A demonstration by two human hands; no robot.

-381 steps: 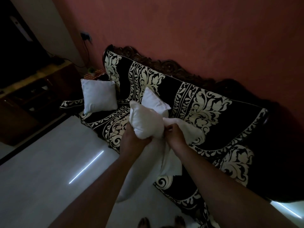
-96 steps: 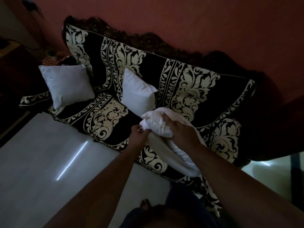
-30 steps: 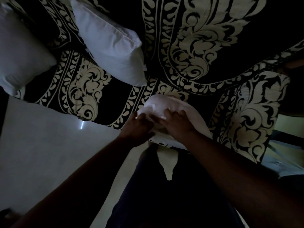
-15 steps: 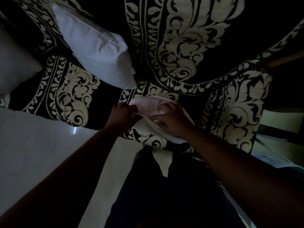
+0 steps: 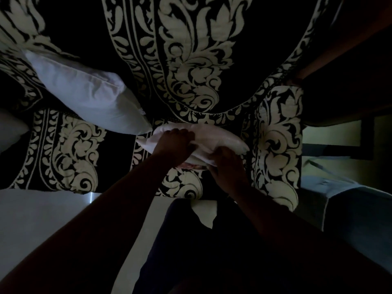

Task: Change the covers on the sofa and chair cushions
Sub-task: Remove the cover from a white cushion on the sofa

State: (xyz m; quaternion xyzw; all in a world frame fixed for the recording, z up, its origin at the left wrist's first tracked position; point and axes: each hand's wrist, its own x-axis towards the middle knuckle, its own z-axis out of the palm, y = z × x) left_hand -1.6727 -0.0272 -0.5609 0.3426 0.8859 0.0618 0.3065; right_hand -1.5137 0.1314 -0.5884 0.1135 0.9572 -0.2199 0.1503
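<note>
Lowered from mid-air onto the near edge of the sofa (image 5: 191,60) seat, the cushion (image 5: 214,137) now lies under both grips, left hand (image 5: 175,145) clutching its left end, right hand (image 5: 228,166) pinching the near edge, apparently closing the cover, so sealing that opening comes next.

Sofa (image 5: 191,60) fills the top of the view, floor (image 5: 31,219) at 7–8 o'clock. Cushion (image 5: 212,139) lies on the seat at centre, near the front edge. Left hand (image 5: 174,145) on its 9 o'clock end, right hand (image 5: 227,166) at its 5 o'clock edge. Second cushion (image 5: 84,94) at 10 o'clock, leaning on the backrest, its corner just beside the first. Third cushion (image 5: 8,132) at 9 o'clock, cut by the frame.
</note>
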